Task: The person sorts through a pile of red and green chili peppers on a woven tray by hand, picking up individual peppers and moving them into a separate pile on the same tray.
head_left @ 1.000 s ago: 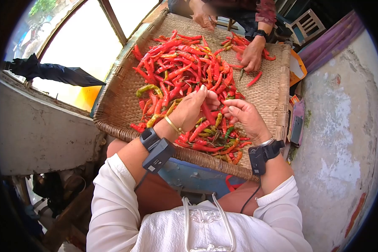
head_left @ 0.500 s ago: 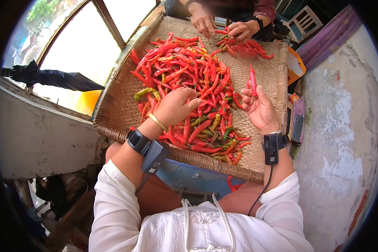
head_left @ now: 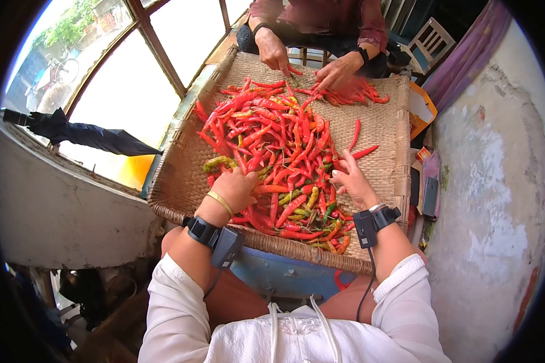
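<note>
A large heap of red chili peppers [head_left: 266,127], with some green and yellowish ones [head_left: 298,204] near its front, lies on a woven tray [head_left: 384,121]. At the heap's left front, my left hand [head_left: 231,190] is curled, and an orange-red pepper [head_left: 271,189] sticks out from its fingers. My right hand [head_left: 355,183] is at the heap's right edge with its fingers apart, its fingertips by a red pepper [head_left: 367,151] that points right. Another red pepper [head_left: 355,134] lies just beyond them.
Across the tray, a co-worker's two hands [head_left: 274,54] [head_left: 340,71] are at a smaller group of peppers [head_left: 366,92]. A folded dark umbrella [head_left: 106,134] is by the window on the left. A rough wall [head_left: 490,181] stands at the right.
My right hand has lowered from holding up a red pepper, and its fingers have spread. My left hand has curled near the heap's left front. The view has shifted, and the co-worker's hands have moved apart.
</note>
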A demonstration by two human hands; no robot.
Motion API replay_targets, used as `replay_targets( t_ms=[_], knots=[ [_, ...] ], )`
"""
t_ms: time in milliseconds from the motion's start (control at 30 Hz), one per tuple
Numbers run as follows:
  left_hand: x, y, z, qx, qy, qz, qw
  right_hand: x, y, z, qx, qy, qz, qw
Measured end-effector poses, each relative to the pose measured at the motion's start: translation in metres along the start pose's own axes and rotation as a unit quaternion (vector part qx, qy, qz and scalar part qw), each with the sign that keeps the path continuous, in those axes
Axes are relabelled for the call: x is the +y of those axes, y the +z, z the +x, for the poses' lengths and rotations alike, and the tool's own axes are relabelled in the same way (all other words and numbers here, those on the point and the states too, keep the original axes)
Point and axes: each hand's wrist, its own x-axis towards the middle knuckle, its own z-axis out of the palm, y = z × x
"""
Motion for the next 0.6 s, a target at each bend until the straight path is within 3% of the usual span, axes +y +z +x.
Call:
replay_targets(
  t_ms=[67,200,267,333,533,600],
  knots=[
    [-0.001,0.003,0.004,-0.003,0.014,0.021,1.0,0.035,-0.008,0.023,-0.022,-0.097,-0.184,0.978],
    [0.006,-0.002,0.01,-0.052,0.048,0.045,0.996,0.022,-0.001,0.01,0.005,-0.109,-0.335,0.936],
    [0.014,-0.001,0.008,-0.019,0.044,0.009,0.999,0.013,0.002,0.001,0.003,-0.103,-0.331,0.938],
    [0.025,-0.003,0.008,-0.004,0.124,-0.065,0.99,-0.002,0.006,-0.007,0.068,-0.183,-0.419,0.887],
    [0.051,-0.004,0.011,-0.024,0.195,-0.163,0.967,-0.065,0.023,-0.055,0.074,-0.243,-0.354,0.9],
    [0.054,0.004,0.015,0.098,0.25,-0.225,0.937,-0.062,0.028,-0.063,-0.021,-0.175,-0.177,0.968]
  ],
)
